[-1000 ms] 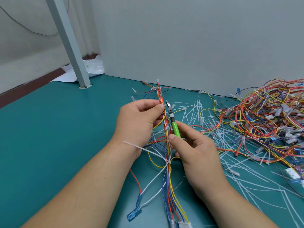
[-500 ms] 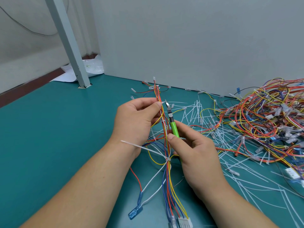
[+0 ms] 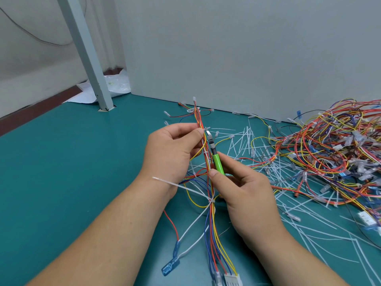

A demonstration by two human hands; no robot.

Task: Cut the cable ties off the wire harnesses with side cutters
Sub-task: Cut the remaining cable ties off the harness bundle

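My left hand (image 3: 172, 150) pinches a wire harness (image 3: 212, 219) of red, yellow, blue and white wires, held lengthwise above the green table (image 3: 61, 182). My right hand (image 3: 245, 195) grips green-handled side cutters (image 3: 216, 159), whose jaws sit against a small white cable tie (image 3: 206, 129) on the bundle beside my left thumb. Lower down, another white cable tie (image 3: 211, 200) still binds the bundle, its long tail crossing my left wrist. White connectors (image 3: 233, 279) hang at the harness's near end.
A large tangled pile of harnesses (image 3: 329, 151) lies at the right. Several cut white ties (image 3: 247, 141) are strewn over the table between it and my hands. A grey post (image 3: 88, 58) stands at the back left, a grey wall (image 3: 247, 58) behind.
Both hands have lifted the harness and the cutters slightly up and away from me. The grips stay the same, and the cutter jaws stay at the upper tie.
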